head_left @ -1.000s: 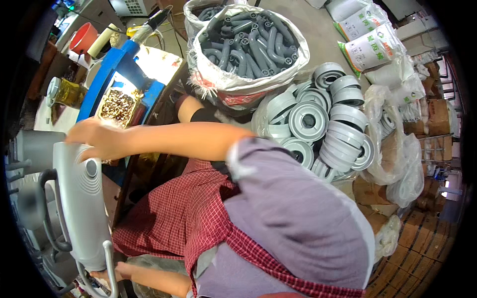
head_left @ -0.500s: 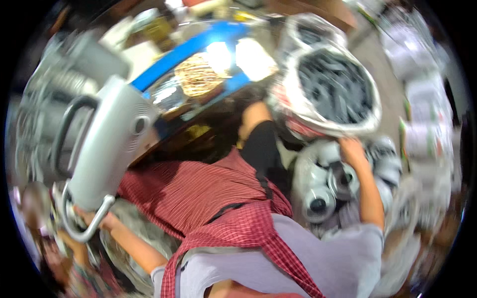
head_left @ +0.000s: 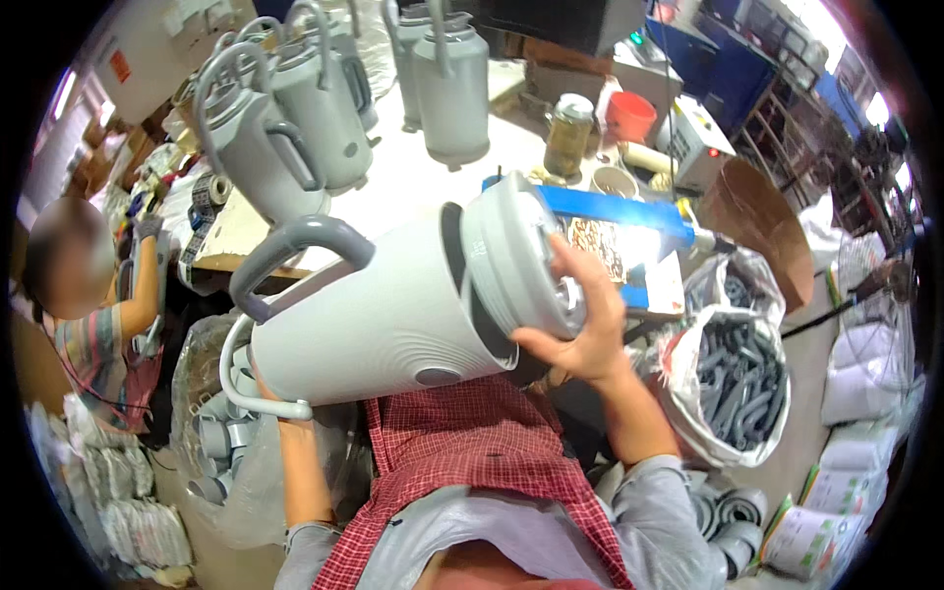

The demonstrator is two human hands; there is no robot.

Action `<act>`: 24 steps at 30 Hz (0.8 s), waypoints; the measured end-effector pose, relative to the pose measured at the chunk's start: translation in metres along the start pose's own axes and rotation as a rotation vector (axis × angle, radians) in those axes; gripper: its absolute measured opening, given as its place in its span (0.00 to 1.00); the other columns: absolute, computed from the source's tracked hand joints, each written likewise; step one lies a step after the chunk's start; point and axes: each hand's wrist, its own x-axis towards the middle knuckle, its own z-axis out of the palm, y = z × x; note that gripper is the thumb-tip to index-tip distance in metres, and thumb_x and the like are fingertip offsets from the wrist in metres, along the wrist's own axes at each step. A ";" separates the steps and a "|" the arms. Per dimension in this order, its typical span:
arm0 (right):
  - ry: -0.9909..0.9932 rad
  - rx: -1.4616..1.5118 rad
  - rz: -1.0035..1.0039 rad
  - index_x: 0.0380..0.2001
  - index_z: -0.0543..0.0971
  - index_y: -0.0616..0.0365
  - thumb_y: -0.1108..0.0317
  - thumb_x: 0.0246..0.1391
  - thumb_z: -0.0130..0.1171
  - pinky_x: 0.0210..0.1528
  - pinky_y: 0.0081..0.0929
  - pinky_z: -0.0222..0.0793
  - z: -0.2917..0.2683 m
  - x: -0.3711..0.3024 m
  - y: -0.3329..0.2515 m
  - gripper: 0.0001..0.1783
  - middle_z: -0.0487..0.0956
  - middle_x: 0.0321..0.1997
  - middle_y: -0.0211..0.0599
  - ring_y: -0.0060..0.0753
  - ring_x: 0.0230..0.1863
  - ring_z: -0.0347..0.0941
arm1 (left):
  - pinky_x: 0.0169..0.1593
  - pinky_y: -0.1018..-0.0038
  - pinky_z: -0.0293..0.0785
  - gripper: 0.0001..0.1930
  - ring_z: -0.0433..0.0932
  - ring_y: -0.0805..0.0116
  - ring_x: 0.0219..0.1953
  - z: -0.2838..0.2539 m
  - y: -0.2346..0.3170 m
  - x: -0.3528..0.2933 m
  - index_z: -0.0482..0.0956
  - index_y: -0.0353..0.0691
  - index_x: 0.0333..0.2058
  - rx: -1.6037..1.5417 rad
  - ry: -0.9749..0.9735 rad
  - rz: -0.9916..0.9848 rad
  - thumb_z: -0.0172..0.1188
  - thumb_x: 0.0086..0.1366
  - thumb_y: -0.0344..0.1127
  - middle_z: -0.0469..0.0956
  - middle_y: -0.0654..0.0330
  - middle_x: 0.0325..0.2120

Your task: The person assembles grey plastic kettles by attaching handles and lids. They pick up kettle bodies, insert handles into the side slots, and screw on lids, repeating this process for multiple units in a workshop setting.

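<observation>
A large light-grey vacuum jug body (head_left: 364, 315) lies tilted on its side in front of me, its open end towards the right. A dark-grey handle (head_left: 295, 251) rises from its upper side, and a thin carrying loop (head_left: 236, 379) hangs at its left end. My left hand (head_left: 264, 383), mostly hidden behind that end, supports the body. My right hand (head_left: 587, 320) is closed round a round grey cap-like part (head_left: 506, 256). This part sits askew at the open end, with a dark gap showing along the rim.
Several finished-looking grey jugs (head_left: 447, 93) stand on the white table (head_left: 393, 187). A blue fixture (head_left: 610, 211), a glass jar (head_left: 568, 138) and a red cup (head_left: 631, 116) are further right. A sack of dark-grey handles (head_left: 737, 383) stands at right; a co-worker (head_left: 103, 334) sits left.
My right hand has come up from the bag of round grey parts at the right and now holds one at the jug's mouth. The jug body has swung from upright to lying sideways.
</observation>
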 end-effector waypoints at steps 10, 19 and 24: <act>-0.055 0.088 -0.290 0.51 0.74 0.70 0.57 0.29 0.76 0.40 0.33 0.69 0.014 0.001 -0.003 0.44 0.74 0.41 0.50 0.42 0.37 0.72 | 0.49 0.73 0.74 0.18 0.76 0.67 0.45 0.025 0.020 -0.019 0.70 0.38 0.51 -0.182 0.017 -0.130 0.42 0.73 0.44 0.76 0.58 0.44; 0.014 0.195 -0.214 0.47 0.76 0.72 0.52 0.31 0.74 0.39 0.32 0.68 0.014 -0.018 0.002 0.42 0.75 0.39 0.50 0.41 0.38 0.71 | 0.40 0.74 0.76 0.20 0.78 0.70 0.36 0.055 0.050 -0.042 0.76 0.36 0.44 -0.173 -0.019 0.115 0.45 0.71 0.48 0.79 0.58 0.36; 0.056 0.623 0.662 0.45 0.75 0.73 0.48 0.47 0.63 0.41 0.28 0.68 0.044 -0.042 0.028 0.35 0.76 0.41 0.42 0.32 0.38 0.72 | 0.41 0.74 0.75 0.19 0.78 0.69 0.38 0.056 0.084 -0.049 0.76 0.36 0.45 -0.180 -0.099 0.226 0.47 0.70 0.46 0.78 0.57 0.38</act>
